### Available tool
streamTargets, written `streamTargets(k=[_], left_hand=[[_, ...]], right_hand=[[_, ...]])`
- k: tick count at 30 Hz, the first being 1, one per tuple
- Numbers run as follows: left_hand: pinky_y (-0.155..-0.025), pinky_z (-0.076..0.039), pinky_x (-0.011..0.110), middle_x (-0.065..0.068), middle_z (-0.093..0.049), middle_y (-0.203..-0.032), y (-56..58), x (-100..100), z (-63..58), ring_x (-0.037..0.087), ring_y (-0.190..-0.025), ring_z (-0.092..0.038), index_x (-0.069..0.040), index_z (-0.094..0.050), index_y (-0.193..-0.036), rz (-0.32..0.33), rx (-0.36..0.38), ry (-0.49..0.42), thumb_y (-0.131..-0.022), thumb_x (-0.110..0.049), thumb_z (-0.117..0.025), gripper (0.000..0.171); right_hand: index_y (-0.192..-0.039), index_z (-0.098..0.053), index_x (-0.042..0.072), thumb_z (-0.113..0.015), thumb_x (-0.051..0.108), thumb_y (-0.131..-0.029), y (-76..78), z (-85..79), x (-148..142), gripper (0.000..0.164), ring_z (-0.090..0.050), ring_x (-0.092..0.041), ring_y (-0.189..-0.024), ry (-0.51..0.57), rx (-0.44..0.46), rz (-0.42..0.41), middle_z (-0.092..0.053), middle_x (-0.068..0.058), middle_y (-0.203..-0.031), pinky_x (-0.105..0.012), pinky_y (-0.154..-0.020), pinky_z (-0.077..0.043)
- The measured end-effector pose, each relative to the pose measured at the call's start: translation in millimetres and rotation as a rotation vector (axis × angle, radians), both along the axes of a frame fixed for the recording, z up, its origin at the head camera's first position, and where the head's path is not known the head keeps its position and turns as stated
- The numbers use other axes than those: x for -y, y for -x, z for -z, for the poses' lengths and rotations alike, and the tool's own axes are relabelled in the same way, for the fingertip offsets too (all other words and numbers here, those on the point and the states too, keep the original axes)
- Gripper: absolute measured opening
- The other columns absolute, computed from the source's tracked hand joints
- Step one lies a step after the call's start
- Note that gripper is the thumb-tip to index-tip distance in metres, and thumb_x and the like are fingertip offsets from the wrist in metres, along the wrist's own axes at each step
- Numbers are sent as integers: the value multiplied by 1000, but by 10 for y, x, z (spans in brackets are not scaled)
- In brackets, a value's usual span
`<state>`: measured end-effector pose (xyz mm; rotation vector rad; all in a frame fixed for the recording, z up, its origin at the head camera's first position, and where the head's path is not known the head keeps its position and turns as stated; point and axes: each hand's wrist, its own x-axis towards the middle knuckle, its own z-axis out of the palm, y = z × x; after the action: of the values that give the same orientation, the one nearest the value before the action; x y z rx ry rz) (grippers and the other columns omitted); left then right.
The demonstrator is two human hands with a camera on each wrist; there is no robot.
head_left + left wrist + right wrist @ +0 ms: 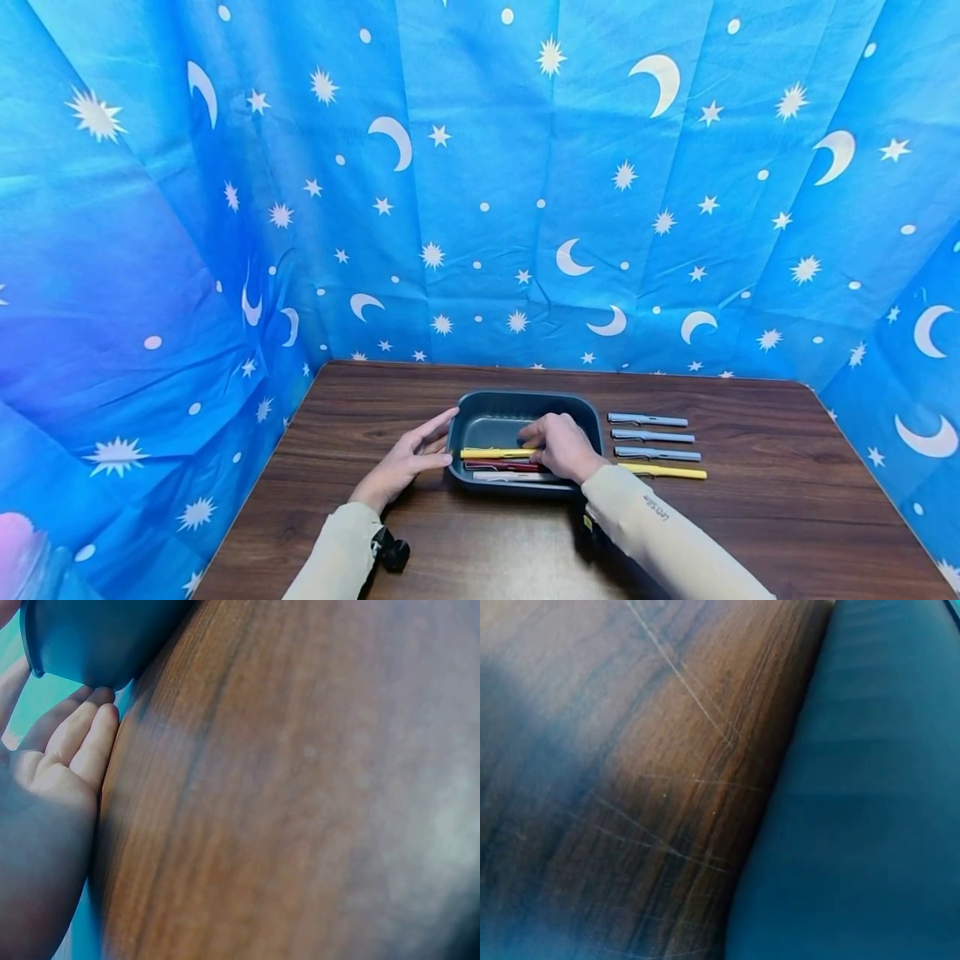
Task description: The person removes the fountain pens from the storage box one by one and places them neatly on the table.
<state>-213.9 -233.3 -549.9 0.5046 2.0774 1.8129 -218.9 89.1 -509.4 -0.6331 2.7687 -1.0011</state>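
Note:
A dark blue-grey rectangular bin [525, 398] stands on the table, with a yellow pen [491, 453], a dark red pen [498, 466] and a white pen [506, 477] lying along its near side. My right hand [566, 448] reaches inside over the right part and pinches the yellow pen near its right end; the fingertips are partly hidden. At the bin's left side, my left hand [408, 458] rests thumb and extended fingers on the wall. The left wrist view shows those fingers [94, 742] against the bin's outside [105, 637].
Right of the bin, several pens lie in a column on the brown wooden table [465, 550]: blue-grey ones, the middle one [652, 436] among them, and a yellow one [671, 472] nearest me, partly behind my right sleeve. A blue star-and-moon curtain [480, 167] hangs behind the table.

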Motion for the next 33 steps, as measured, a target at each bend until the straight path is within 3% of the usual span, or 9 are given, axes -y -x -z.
streamTargets(k=[8,19,28,33], left_hand=[[-125,-30,48,2,-29,-172,-1,0,-3,31,-155,-35,-33,-38,-163,2,5,1,-103,-19,-69,70],[-125,-29,49,1,-29,-172,-1,4,-3,30,-155,-36,-33,-38,-163,4,5,0,-103,-19,-69,69],[-126,-28,49,1,-28,-173,14,14,14,30,-155,-35,-32,-37,-164,9,1,3,-103,-21,-69,69],[-126,-27,48,4,-27,-173,14,20,25,31,-156,-34,-30,-36,-164,13,2,1,-104,-19,-67,68]], right_hand=[[-122,-79,9,-82,4,-91,-10,-10,2,33,-77,-17,-96,7,16,14,-81,-4,-102,-46,-89,-63],[-115,-82,12,-84,9,-90,-10,-16,6,25,-76,-16,-94,-27,-24,29,-81,-2,-99,-45,-87,-63],[-122,-80,13,-75,11,-98,1,-1,23,24,-72,-24,-112,-78,-64,54,-79,-3,-118,-46,-91,-61],[-120,-81,15,-74,11,-99,0,-5,26,23,-72,-24,-109,-86,-96,65,-78,-3,-119,-42,-84,-62]])
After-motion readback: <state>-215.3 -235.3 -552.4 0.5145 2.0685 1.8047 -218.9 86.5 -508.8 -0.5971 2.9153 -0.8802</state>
